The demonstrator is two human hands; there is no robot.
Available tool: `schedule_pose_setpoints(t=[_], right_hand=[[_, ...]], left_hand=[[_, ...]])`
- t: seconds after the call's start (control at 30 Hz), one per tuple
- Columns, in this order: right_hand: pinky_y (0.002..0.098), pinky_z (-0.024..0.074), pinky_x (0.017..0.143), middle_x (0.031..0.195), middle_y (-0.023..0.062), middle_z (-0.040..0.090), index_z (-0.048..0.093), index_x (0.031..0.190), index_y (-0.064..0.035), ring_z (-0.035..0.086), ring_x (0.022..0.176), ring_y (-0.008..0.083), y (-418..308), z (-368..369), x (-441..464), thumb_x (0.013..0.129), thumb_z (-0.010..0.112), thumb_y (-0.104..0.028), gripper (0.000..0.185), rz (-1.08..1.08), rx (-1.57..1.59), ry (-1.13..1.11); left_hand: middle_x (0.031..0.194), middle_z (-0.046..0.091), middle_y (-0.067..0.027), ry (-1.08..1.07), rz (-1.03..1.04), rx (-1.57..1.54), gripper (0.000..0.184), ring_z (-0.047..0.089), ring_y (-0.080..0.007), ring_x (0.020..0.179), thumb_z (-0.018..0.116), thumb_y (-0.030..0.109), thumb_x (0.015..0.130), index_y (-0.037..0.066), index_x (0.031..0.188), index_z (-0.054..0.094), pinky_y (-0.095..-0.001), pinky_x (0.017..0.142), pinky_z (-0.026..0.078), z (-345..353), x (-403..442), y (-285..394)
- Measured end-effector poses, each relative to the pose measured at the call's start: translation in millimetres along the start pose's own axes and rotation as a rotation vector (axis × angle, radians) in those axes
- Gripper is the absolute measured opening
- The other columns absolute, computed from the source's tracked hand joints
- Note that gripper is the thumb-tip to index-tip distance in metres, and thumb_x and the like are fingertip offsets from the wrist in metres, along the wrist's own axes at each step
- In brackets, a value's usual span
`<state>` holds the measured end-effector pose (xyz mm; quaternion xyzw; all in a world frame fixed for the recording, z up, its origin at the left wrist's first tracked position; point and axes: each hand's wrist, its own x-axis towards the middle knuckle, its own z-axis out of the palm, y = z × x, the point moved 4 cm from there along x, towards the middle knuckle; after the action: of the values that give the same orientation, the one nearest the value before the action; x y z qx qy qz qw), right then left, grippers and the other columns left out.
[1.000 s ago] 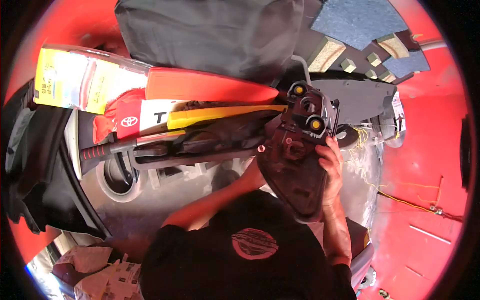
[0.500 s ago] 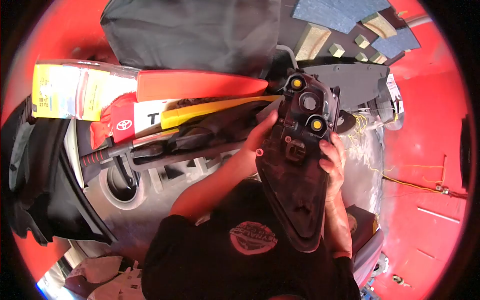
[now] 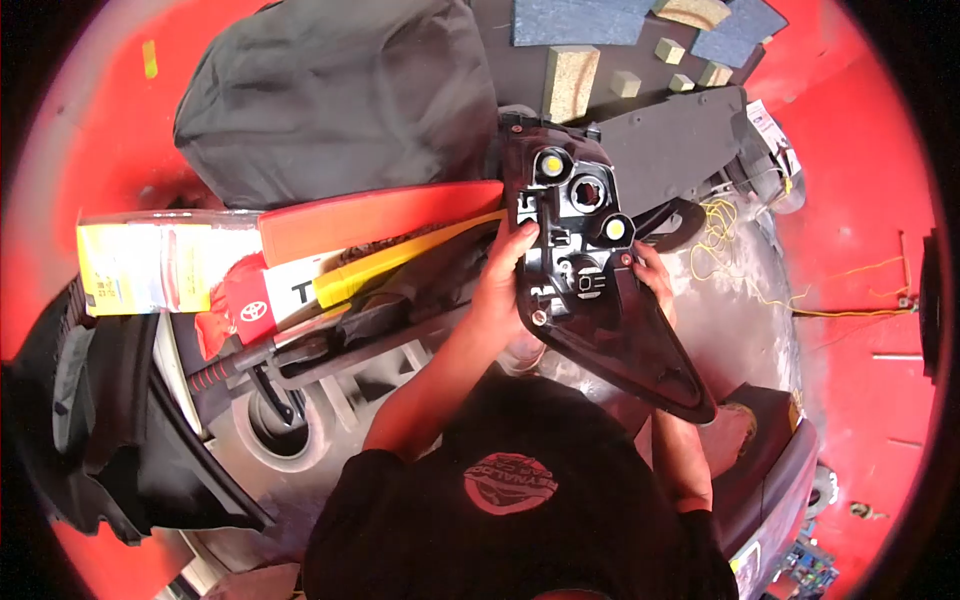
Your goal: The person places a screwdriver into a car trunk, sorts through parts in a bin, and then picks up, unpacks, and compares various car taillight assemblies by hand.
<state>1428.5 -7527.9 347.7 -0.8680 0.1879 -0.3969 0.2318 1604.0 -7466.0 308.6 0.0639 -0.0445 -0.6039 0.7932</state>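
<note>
A black car headlight (image 3: 605,300) is held up in front of my chest, its back side facing the camera. Two yellow-centred bulb sockets and a round opening show on its upper part; its narrow end points down and right. My left hand (image 3: 505,285) grips the left edge, thumb on the housing. On the opposite edge, my right hand (image 3: 655,280) has its fingers curled over the rim, and part of it is hidden behind the headlight.
A dark grey fabric bag (image 3: 340,100) lies beyond, near a red panel (image 3: 380,220), a yellow bar (image 3: 400,260) and a packaged item (image 3: 145,265). Foam blocks (image 3: 572,85) lie at the back. Black trim (image 3: 110,420) is at left; yellow cord (image 3: 715,240) lies right.
The headlight has turned, its narrow end swinging to the right and its upper part tipping left. Both hands keep hold of it. The camera view has shifted too.
</note>
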Motion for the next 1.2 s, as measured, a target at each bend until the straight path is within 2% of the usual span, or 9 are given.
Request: schedule_pose_setpoints(t=[0.07,0.17,0.3,0.37,0.53,0.8,0.87,1.0,1.2], right_hand=[[0.0446,0.0435,0.105,0.14,0.029,0.044,0.043,0.135,-0.0051,0.05,0.128,0.0398,20.3,1.7,-7.9,0.067,0.088,-0.015,0.082,-0.019,0.054,-0.062],[0.0448,0.0434,0.105,0.14,0.0278,0.046,0.044,0.136,-0.0059,0.052,0.127,0.0391,26.5,5.7,-12.1,0.068,0.087,-0.012,0.081,-0.008,0.191,-0.039],[0.0441,0.0456,0.102,0.137,0.0266,0.049,0.044,0.134,-0.0051,0.054,0.123,0.0386,9.2,-1.3,-7.9,0.071,0.085,-0.012,0.075,-0.035,0.029,-0.036],[0.0425,0.0507,0.096,0.133,0.0264,0.051,0.045,0.131,-0.0047,0.059,0.117,0.0384,-0.7,-0.4,-2.9,0.075,0.083,-0.011,0.068,-0.034,-0.015,-0.008],[0.0415,0.0511,0.096,0.135,0.025,0.051,0.043,0.136,-0.0033,0.059,0.118,0.0343,-13.0,-1.7,-0.9,0.077,0.082,-0.01,0.071,0.022,0.112,0.002],[0.0316,0.0559,0.084,0.119,0.0134,0.062,0.041,0.144,-0.0056,0.065,0.104,0.0208,4.0,-0.4,-19.6,0.085,0.074,-0.007,0.068,0.436,0.421,-0.111],[0.0324,0.0554,0.086,0.119,0.0136,0.063,0.041,0.144,-0.0053,0.066,0.103,0.0213,0.5,-1.6,-19.6,0.082,0.077,-0.01,0.071,0.417,0.358,-0.091],[0.0342,0.0542,0.088,0.118,0.0139,0.065,0.043,0.143,-0.0046,0.068,0.102,0.022,-8.0,-5.7,-13.6,0.075,0.084,-0.018,0.081,0.288,0.127,-0.074],[0.0346,0.0538,0.088,0.111,0.0128,0.068,0.044,0.143,-0.0041,0.069,0.1,0.022,-15.8,-7.4,-14.0,0.069,0.087,-0.022,0.087,0.39,0.101,-0.097]], left_hand=[[0.132,0.057,-0.009,0.011,0.007,0.006,0.052,0.061,-0.0238,0.116,0.056,0.015,0.097,0.015,0.146,0.038,-0.042,0.096,0.053,-3.4,-1.3,-1.7],[0.132,0.057,-0.0084,0.038,0.02,0.024,0.052,0.061,-0.0239,0.116,0.056,0.016,0.097,0.015,0.146,0.039,-0.0419,0.098,0.052,-6.9,-3.1,-1.5],[0.13,0.058,-0.0096,0.05,-0.01,0.026,0.052,0.061,-0.0246,0.116,0.056,0.016,0.096,0.015,0.146,0.039,-0.0423,0.097,0.052,-7.3,-3.4,-2.4],[0.12,0.064,-0.0112,0.108,0.005,0.088,0.043,0.065,-0.0248,0.105,0.058,0.024,0.095,0.007,0.133,0.051,-0.0416,0.091,0.055,-9.8,-2.8,-3.6],[0.116,0.067,-0.0136,0.122,0.042,0.109,0.042,0.067,-0.0267,0.101,0.061,0.028,0.094,0.002,0.126,0.057,-0.0428,0.09,0.056,-9.4,-2.5,-3.8],[0.126,0.061,-0.0135,0.098,0.057,0.178,0.046,0.063,-0.0276,0.112,0.058,0.022,0.095,0.004,0.136,0.049,-0.0443,0.096,0.053,-13.1,1.1,0.5],[0.132,0.056,-0.0099,0.114,0.009,0.114,0.053,0.058,-0.0248,0.119,0.058,0.014,0.093,0.009,0.143,0.041,-0.0423,0.1,0.05,-10.9,-2.4,0.4],[0.132,0.056,-0.0101,0.093,0.015,0.123,0.054,0.058,-0.0256,0.12,0.059,0.014,0.092,0.009,0.143,0.04,-0.0426,0.101,0.049,-10.1,-4.1,1.4],[0.128,0.059,-0.0113,0.105,0.055,0.198,0.05,0.061,-0.0262,0.115,0.06,0.018,0.093,0.006,0.139,0.045,-0.043,0.099,0.051,-14.6,-5.7,3.7]])
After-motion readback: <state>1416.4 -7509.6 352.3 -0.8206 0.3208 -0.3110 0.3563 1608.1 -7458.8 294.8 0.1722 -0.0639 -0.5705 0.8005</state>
